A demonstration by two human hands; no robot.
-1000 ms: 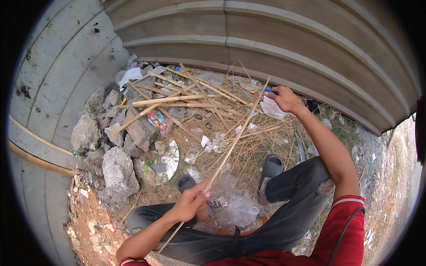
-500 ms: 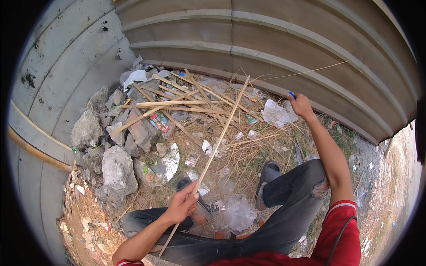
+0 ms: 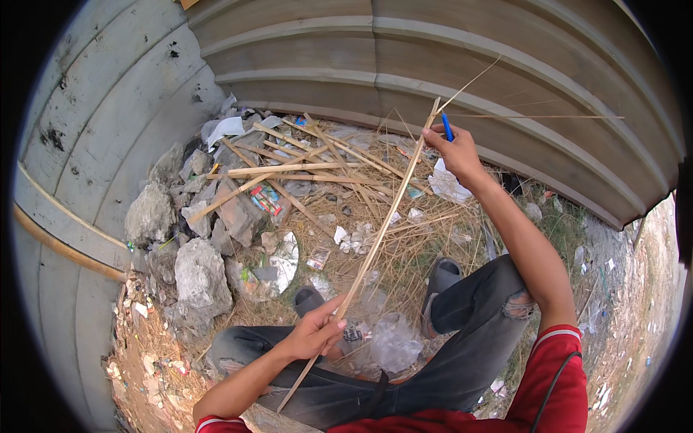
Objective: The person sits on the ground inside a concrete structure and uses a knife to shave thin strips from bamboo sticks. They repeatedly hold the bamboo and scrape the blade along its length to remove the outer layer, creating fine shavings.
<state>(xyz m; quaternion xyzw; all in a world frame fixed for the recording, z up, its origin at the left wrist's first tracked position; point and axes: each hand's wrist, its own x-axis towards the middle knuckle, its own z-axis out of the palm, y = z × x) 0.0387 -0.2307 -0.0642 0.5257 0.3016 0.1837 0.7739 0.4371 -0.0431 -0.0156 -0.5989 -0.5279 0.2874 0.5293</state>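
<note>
A long, narrow bamboo strip point(image 3: 386, 229) slants up and to the right across my lap. My left hand point(image 3: 317, 332) is closed round its lower part, above my thigh. At the strip's upper end, my right hand point(image 3: 453, 150) grips a slim blue-handled tool point(image 3: 447, 127); its working end cannot be made out. My right fingers also touch the strip there. A thin bamboo sliver point(image 3: 473, 79) sticks out past the strip's tip, and another sliver point(image 3: 538, 116) shows against the metal wall.
Bamboo strips point(image 3: 303, 167) lie crossed in a pile ahead, with shavings point(image 3: 426, 224) around them. Rough rocks point(image 3: 198, 274) stand at the left. A corrugated metal wall point(image 3: 303, 54) closes off the far side. A clear plastic bag point(image 3: 395, 345) lies between my feet.
My right hand has moved left and up with the blue-handled tool, from apart from the strip to its upper end. The strip has shifted slightly right.
</note>
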